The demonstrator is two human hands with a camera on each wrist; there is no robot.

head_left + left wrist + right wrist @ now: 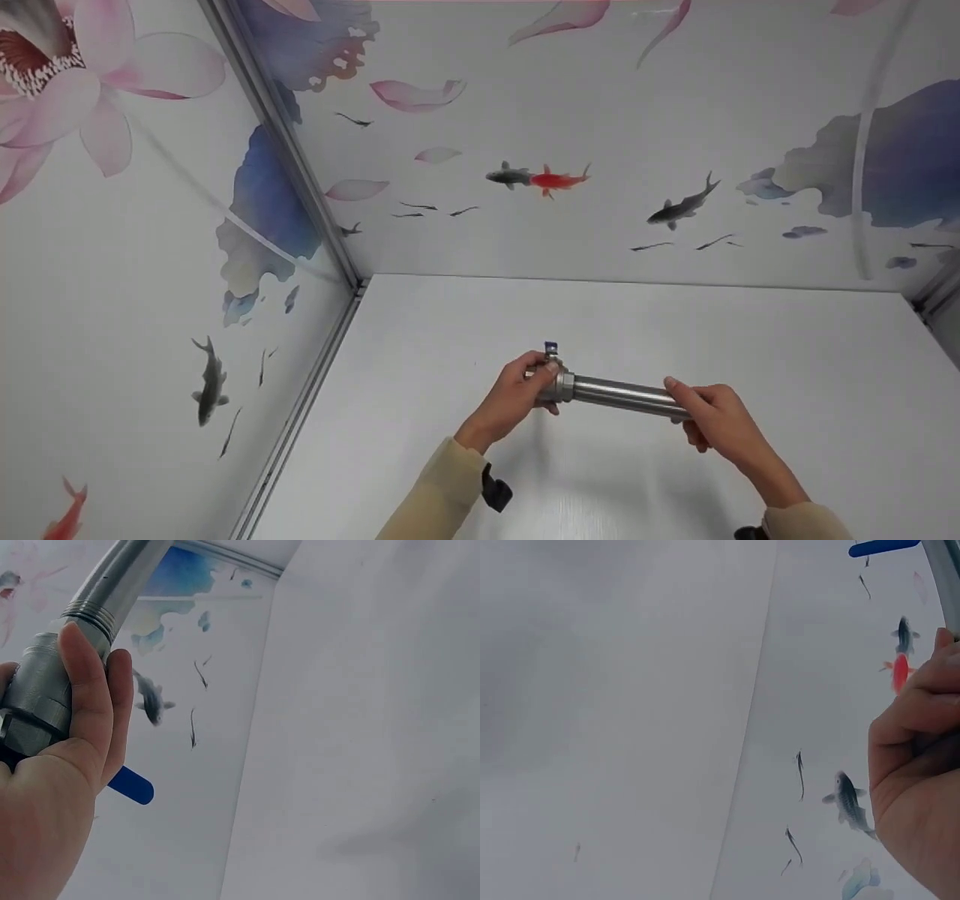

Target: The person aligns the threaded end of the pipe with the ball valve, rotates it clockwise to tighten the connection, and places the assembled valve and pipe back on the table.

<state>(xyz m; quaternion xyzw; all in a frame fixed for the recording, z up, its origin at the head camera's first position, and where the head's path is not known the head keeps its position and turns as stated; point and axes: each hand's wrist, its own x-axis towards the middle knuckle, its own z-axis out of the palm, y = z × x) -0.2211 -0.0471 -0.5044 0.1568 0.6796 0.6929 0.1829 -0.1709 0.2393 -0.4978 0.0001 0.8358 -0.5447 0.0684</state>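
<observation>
My left hand [514, 390] grips a metal ball valve [561, 384] by its body, thumb on the near side. The valve's blue lever handle [551, 348] points up and away in the head view; the left wrist view shows the blue handle [133, 786] behind the fingers. A straight silver pipe [622, 395] joins the valve, with screw threads [91, 616] visible at the joint. My right hand [721, 422] holds the pipe near its other end, fingers curled round it. That pipe end is hidden in the right hand. Both hands hold the assembly above the white tabletop.
Below the hands is a white tabletop [450, 330]. White panels printed with fish and lotus flowers stand at the back [615, 112] and on the left [112, 300]. A metal frame post [289, 150] joins the panels at the corner.
</observation>
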